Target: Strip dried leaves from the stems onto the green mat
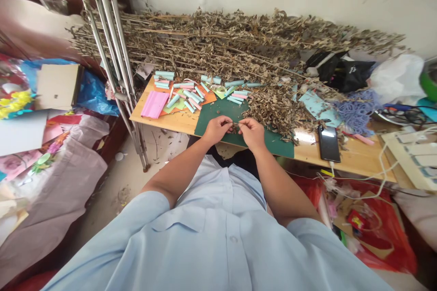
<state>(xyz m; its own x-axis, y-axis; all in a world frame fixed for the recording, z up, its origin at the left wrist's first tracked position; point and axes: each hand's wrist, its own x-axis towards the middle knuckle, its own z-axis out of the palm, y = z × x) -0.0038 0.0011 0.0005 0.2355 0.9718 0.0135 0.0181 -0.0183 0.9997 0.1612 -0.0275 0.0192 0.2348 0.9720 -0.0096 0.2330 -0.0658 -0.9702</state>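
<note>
My left hand (216, 129) and my right hand (251, 131) meet over the dark green cutting mat (218, 111) at the front edge of the wooden table (170, 122). Both hands pinch a small dried twig (235, 124) held between them, fingers closed on it. Just right of my hands lies a heap of dried leaves (276, 107). Behind it, a big pile of dried leafy branches (232, 43) stretches along the wall.
Several light blue and pink paper rolls (191, 91) and coloured sheets lie at the table's back left. A black phone (328, 143) lies to the right, with cables and a white power strip (409, 154). Metal crutches (112, 59) lean at the left. Red bags sit under the table.
</note>
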